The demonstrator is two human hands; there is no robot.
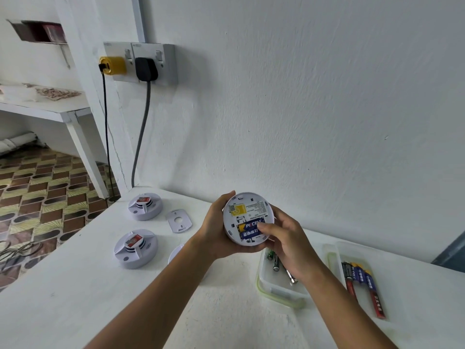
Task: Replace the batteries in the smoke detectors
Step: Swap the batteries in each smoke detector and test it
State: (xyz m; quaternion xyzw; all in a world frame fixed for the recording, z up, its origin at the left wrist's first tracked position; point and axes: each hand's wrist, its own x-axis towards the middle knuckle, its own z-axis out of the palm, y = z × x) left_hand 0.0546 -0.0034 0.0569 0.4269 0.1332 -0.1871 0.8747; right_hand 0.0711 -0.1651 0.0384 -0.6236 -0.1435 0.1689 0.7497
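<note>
- The left hand (216, 226) is cupping a round white smoke detector (247, 219) from its left side — fingers curled round behind the rim, thumb along the near edge — holding it above the white table (75, 285) with its back turned to the camera.
- The right hand (284, 241) is reaching in from the right, its fingers (268, 229) bent and pressing on the blue batteries (249, 229) sitting in the detector's open bay; the fingertips are covering the batteries' right end, and the rest of the hand is wrapping under the detector's lower right edge.
- Both forearms are stretching forward from the bottom of the view and meeting at the detector, just in front of the wall.
- Two more detectors are lying on the table to the left, a far detector (144, 206) and a near detector (136, 248), with a flat mounting plate (178, 220) between them and the hands.
- A clear tub (274, 288) with a green rim is sitting under the right wrist, holding green-labelled batteries (274, 260).
- A clear tray (337, 255) further right is holding several batteries in red and blue wrappers (364, 285).
</note>
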